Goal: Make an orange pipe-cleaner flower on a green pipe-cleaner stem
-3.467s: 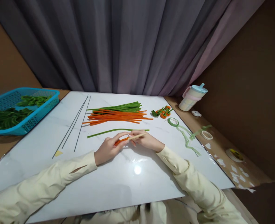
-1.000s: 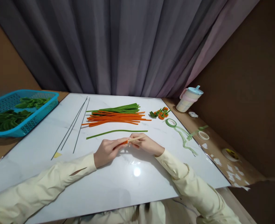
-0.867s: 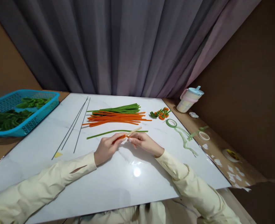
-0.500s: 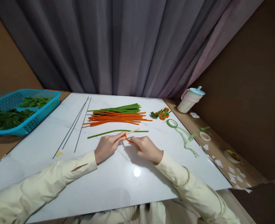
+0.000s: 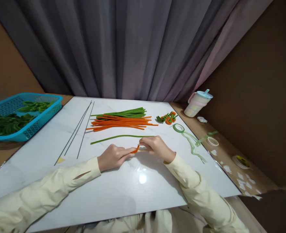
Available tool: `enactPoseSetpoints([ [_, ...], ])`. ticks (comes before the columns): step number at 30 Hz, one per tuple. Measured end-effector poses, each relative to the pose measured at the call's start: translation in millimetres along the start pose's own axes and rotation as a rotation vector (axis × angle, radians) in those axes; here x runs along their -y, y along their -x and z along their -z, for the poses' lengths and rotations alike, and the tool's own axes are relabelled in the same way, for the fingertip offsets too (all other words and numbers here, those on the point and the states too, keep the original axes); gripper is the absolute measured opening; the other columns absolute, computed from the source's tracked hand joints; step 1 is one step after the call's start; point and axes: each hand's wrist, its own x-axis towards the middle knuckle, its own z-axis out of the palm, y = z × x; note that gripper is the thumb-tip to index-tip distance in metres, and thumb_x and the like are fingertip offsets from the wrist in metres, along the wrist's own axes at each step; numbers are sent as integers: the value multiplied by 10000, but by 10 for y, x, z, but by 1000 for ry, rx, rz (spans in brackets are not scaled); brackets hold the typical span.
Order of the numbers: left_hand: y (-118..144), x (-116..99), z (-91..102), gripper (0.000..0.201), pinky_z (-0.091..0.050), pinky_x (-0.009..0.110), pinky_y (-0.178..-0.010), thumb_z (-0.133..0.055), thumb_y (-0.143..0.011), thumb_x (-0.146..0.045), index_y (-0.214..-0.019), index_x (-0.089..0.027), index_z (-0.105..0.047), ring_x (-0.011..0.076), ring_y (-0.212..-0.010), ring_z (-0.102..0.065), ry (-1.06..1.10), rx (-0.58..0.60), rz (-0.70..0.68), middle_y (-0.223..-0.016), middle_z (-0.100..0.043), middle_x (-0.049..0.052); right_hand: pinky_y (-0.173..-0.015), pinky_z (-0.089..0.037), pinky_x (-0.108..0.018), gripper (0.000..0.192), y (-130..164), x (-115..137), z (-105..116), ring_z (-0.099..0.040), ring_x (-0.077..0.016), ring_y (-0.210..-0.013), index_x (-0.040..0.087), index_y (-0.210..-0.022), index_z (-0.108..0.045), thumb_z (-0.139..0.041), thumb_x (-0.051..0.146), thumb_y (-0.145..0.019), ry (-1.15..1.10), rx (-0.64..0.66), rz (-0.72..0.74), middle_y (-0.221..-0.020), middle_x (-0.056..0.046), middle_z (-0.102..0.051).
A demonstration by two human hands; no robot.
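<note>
In the head view, our fingers hide most of the orange pipe cleaner [image 5: 135, 149]; only a short bent bit shows between our left hand [image 5: 114, 156] and right hand [image 5: 156, 147], both pinched on it, low over the worktop [image 5: 114, 191]. The blue basket [image 5: 33, 124], cut off at left, holds green pieces.

An orange pipe cleaner [image 5: 135, 149] is pinched between the left hand [image 5: 114, 157] and the right hand [image 5: 155, 147], low over the white table [image 5: 109, 191]. Only a short fuzzy stretch shows, slanting up from the left fingertips toward the right thumb. A thin pale wooden stick [image 5: 143, 150] lies level beside it, its end poking out under the right hand. How much of either is hidden in the hands cannot be told.
</note>
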Motion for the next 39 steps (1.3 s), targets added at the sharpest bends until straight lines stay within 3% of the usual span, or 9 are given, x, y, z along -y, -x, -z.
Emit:
enactPoseSetpoints([
  [5,-1,-30,20,259,-325,228,-418,-446,-922,-267,-1125,-168,-573,102,-421,-567,5,-23,-122,-579,-661,-25,-504,-321,-184,196,-44,-74,69,-403,-78,-460,138,-720,-609,-490,223,-850,-234,123,-57,-515,23,-518],
  [8,-11,-51,37,219,-333,223,-413,-458,-914,-258,-1085,-170,-564,98,-407,-561,27,-72,-125,-609,-680,-23,-498,-336,-179,263,-66,-103,59,-421,-80,-480,130,-716,-616,-507,320,-863,-364,184,-102,-523,19,-524],
  [15,-11,-40,70,321,-372,199,-445,-419,-924,-212,-1236,-193,-490,89,-408,-520,59,-94,-125,-586,-645,-30,-499,-362,-200,371,-83,-83,-72,-471,-106,-542,122,-752,-593,-522,477,-835,-596,195,-224,-606,-12,-558],
  [20,-25,-38,82,312,-388,184,-448,-429,-918,-199,-1212,-198,-534,84,-408,-524,61,-135,-116,-569,-644,-23,-484,-346,-202,369,-83,-14,-157,-444,-94,-499,134,-732,-556,-472,472,-856,-685,191,-268,-552,4,-538],
  [26,-55,-23,25,265,-484,165,-551,-510,-890,-201,-1138,-205,-602,90,-593,-651,184,-293,63,-957,-722,44,-491,-345,-217,300,-100,-10,-201,-460,-104,-491,131,-758,-555,-409,353,-897,-587,83,-324,-564,-14,-567],
  [32,-83,7,1,257,-484,183,-565,-501,-890,-283,-1078,-197,-652,98,-569,-624,226,-290,437,-969,-719,30,-568,-350,-217,270,-69,106,-229,-463,-110,-509,166,-657,-493,-421,232,-908,-328,-2,-280,-527,15,-520],
  [39,-88,-15,15,267,-457,188,-536,-458,-905,-302,-1067,-212,-650,101,-536,-617,108,-193,444,-886,-732,9,-521,-269,-211,115,-12,213,-258,-440,-126,-518,166,-785,-498,-420,148,-868,-30,24,-135,-591,3,-515],
])
